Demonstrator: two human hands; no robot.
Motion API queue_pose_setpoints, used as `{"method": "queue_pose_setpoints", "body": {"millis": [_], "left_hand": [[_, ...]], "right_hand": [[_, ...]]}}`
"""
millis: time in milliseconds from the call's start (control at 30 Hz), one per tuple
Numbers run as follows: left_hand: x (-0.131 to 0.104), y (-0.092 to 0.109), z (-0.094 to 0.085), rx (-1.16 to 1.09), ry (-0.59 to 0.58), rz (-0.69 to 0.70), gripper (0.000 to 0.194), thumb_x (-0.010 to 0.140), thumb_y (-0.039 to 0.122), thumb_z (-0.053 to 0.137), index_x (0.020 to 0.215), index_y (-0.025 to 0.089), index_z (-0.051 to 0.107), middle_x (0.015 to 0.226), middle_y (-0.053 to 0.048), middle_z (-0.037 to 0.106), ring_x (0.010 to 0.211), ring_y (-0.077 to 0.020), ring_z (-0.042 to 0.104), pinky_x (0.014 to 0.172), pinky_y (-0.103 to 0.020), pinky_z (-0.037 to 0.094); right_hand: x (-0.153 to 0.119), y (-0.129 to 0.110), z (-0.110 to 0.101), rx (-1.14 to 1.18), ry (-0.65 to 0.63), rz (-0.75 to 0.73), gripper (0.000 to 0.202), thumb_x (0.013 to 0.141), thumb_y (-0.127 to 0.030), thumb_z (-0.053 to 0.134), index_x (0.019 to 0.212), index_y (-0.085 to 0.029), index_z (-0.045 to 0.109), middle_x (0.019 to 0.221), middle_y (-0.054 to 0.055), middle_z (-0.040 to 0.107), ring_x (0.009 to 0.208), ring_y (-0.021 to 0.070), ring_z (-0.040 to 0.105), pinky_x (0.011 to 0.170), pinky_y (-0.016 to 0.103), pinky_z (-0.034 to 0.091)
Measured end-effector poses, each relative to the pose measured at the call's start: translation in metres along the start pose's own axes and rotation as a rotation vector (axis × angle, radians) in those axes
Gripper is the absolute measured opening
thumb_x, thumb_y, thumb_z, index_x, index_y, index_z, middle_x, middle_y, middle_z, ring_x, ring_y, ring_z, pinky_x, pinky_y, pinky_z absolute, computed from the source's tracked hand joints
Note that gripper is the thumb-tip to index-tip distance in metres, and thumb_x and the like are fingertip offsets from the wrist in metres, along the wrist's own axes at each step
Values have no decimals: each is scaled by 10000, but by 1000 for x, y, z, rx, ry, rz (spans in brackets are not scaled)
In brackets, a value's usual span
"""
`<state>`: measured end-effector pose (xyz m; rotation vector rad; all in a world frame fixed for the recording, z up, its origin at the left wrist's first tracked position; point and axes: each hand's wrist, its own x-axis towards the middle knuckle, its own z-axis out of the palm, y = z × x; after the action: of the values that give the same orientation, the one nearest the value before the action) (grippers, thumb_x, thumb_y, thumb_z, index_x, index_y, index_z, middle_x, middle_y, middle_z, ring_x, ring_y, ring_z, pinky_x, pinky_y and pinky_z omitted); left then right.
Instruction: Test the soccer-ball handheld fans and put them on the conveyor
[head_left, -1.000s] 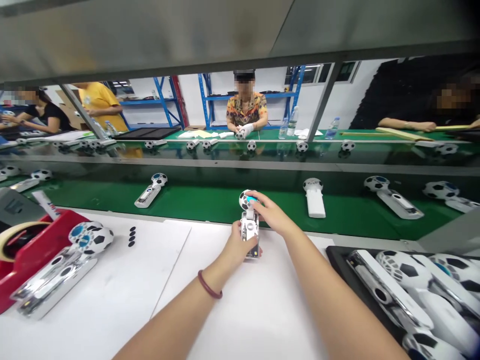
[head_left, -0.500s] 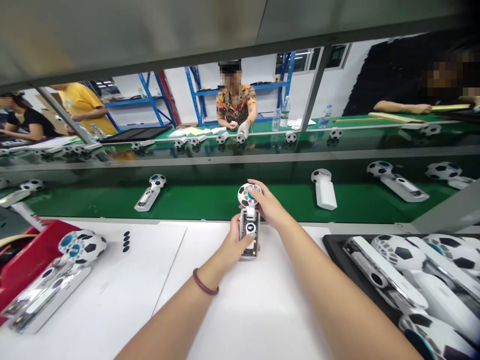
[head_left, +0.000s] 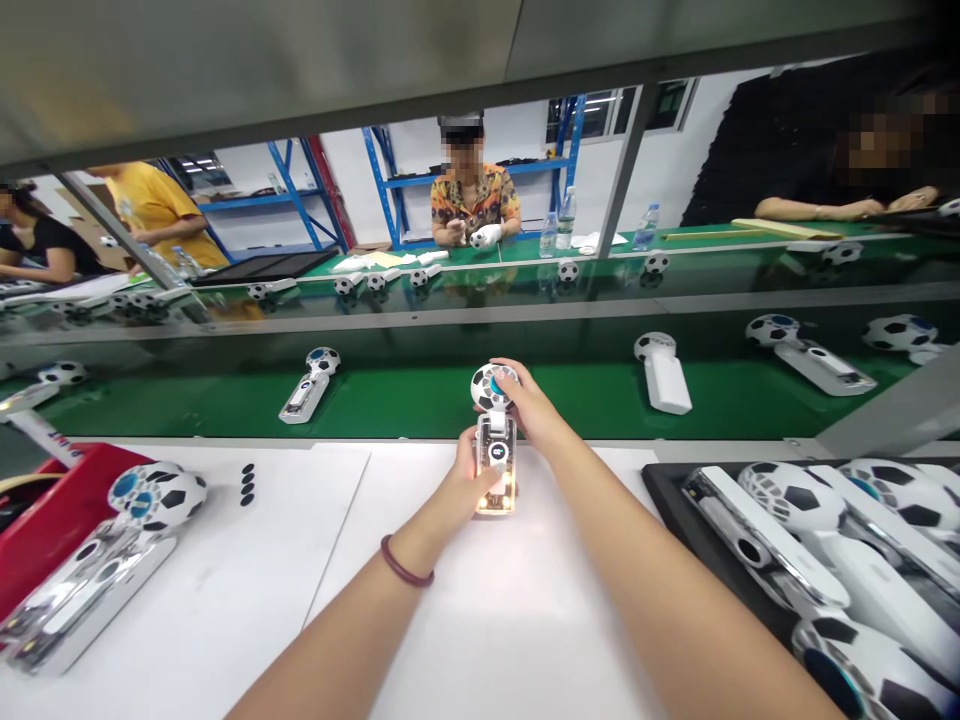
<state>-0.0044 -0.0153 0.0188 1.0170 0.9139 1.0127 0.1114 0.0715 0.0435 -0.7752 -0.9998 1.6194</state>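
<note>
Between my hands is a small handheld fan with a soccer-ball head (head_left: 486, 392) and a clear handle. Its round display is lit, and warm light glows at the bottom of the handle. My left hand (head_left: 471, 480) wraps the handle, the thumb lying on its front below the display. At the head, my right hand (head_left: 526, 405) grips from the right with its thumb on the blue centre; its other fingers are partly hidden behind. The fan is held upright over the white work surface (head_left: 420, 620), near the green conveyor belt (head_left: 405, 400).
More soccer-ball fans lie along the belt, including a white one (head_left: 666, 380) to the right. A black tray (head_left: 667, 490) of fans sits at right. Two fans (head_left: 161, 495) rest beside a red bin (head_left: 97, 460), near several black discs (head_left: 247, 485). Co-workers sit across the belt.
The handle's lights have come on in a warm glow. Fans on the near belt have shifted right in view, while my grip stays the same. The co-worker opposite has lifted a fan.
</note>
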Motion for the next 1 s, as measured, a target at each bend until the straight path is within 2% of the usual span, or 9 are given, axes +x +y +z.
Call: {"method": "queue_pose_setpoints", "body": {"millis": [100,233,333,533,733,1000], "left_hand": [[2,-2,-1,-14,-4,-1,620,711,325,640,1166,245,226,835,-14,569,614,-176,612,575,-338,490],[5,-6,-4,2,18,34,583,727,339,624,1157,231,246,785,-6,570,603,-186,615,572,-347,493],[7,-9,-6,2,-11,51,648,724,373,638,1196,234,218,818,-22,570,609,-195,619,563,-353,497],[8,-13,-10,-6,-48,71,746,741,383,636,1284,276,136,897,-45,564,646,-205,629,582,-369,510],[5,-8,-9,6,-48,57,769,739,370,636,1299,258,121,837,-32,581,633,-200,626,585,-355,505],[4,-5,-6,0,-53,85,667,752,386,626,1230,216,194,744,-16,594,608,-174,616,581,-310,477]], "right_hand": [[-2,8,-7,103,-92,48,547,668,-422,693,1153,-325,460,966,-2,622,770,185,636,673,313,512],[-8,13,-16,109,-305,252,527,653,-448,708,1083,-198,533,987,74,642,823,214,622,762,350,487],[-11,12,-19,60,-392,326,506,643,-433,721,1043,-153,585,985,92,651,861,211,615,812,334,467],[-9,13,-20,58,-408,313,403,649,-399,715,954,-148,641,930,79,665,853,196,619,817,316,463],[-7,20,-20,31,-405,274,333,662,-423,693,837,-141,660,885,79,669,806,191,616,783,312,464],[-5,25,-18,22,-384,220,350,656,-434,686,834,-134,675,862,84,671,784,189,612,767,315,467]]}}
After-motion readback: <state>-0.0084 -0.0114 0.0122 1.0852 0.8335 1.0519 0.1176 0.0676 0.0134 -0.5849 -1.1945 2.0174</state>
